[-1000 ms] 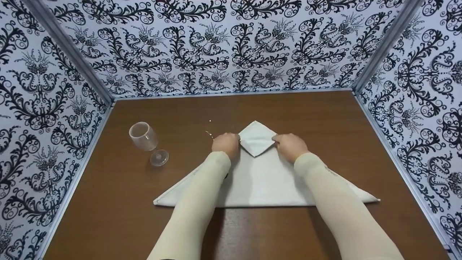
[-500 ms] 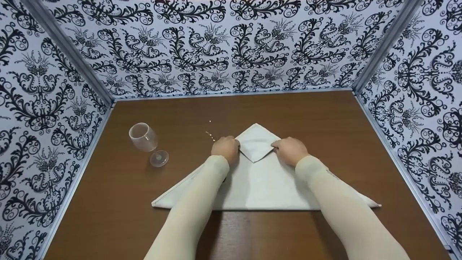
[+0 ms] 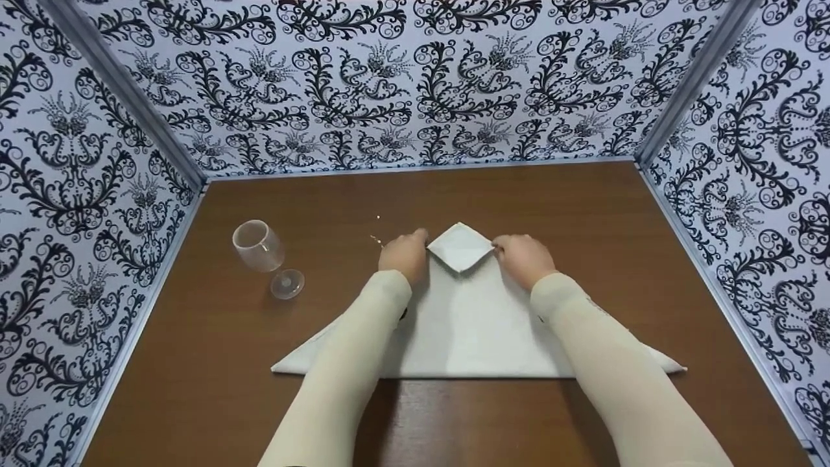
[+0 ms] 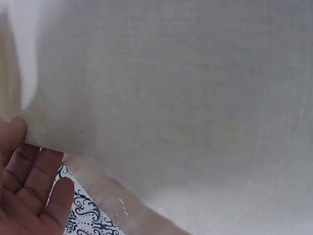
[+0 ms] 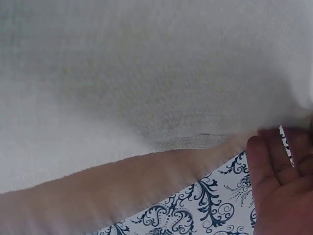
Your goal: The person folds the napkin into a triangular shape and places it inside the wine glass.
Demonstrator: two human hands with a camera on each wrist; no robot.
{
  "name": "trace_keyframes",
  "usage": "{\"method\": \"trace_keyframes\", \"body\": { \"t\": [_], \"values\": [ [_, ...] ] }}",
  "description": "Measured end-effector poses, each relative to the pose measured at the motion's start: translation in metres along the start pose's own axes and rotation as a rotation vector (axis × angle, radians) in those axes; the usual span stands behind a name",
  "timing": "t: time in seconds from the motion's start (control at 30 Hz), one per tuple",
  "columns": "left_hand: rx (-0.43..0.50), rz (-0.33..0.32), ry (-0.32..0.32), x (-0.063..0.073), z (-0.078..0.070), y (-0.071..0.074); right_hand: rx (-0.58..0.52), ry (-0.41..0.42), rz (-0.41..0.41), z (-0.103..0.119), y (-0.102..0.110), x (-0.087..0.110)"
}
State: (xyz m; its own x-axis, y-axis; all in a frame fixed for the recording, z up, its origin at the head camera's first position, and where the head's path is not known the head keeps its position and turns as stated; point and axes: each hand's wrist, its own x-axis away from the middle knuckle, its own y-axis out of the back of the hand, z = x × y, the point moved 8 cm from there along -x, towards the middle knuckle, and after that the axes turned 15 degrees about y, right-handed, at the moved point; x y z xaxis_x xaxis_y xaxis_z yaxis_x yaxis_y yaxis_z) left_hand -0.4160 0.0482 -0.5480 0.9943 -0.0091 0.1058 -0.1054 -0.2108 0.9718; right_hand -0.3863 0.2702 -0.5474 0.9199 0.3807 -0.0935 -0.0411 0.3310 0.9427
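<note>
A white cloth napkin lies folded in a large triangle, its long edge toward me and its far corner turned over into a small diamond-shaped flap. The flap's near tip stands a little raised, with a shadow under it. My left hand pinches the left end of the fold between thumb and fingertips; its other fingers lie loosely bent below the edge. At the opposite end, my right hand pinches the fold, its thumb mostly out of the right wrist view. Cloth fills most of both wrist views.
A clear stemmed glass stands on the brown wooden table, left of the napkin. Small bright specks show beside my left hand. Patterned black-and-white walls with grey corner posts enclose the table at the back and sides.
The napkin first slid slightly toward me. Since then both hands have shifted a little away from me, and the flap's near tip has risen, making the diamond look shorter. The glass stays put.
</note>
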Motion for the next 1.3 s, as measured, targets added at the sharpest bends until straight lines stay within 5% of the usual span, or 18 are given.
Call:
{"method": "trace_keyframes", "body": {
  "t": [0.23, 0.47, 0.73, 1.0, 1.3],
  "values": [
    [-0.002, -0.014, -0.028, 0.002, -0.001, -0.002, -0.083, 0.001, 0.03, -0.002, -0.004, 0.003],
    [0.0, 0.032, -0.121, 0.004, -0.004, -0.005, 0.0, 0.109, 0.05, 0.007, -0.005, 0.003],
    [-0.063, 0.082, -0.168, 0.004, -0.001, -0.011, 0.043, 0.11, 0.16, 0.005, -0.014, 0.006],
    [-0.126, 0.069, -0.246, 0.008, -0.005, -0.011, 0.033, 0.125, 0.185, 0.002, -0.019, 0.008],
    [-0.133, 0.113, -0.218, 0.009, -0.004, -0.015, 0.014, 0.098, 0.233, 0.004, -0.022, 0.011]
  ]
}}
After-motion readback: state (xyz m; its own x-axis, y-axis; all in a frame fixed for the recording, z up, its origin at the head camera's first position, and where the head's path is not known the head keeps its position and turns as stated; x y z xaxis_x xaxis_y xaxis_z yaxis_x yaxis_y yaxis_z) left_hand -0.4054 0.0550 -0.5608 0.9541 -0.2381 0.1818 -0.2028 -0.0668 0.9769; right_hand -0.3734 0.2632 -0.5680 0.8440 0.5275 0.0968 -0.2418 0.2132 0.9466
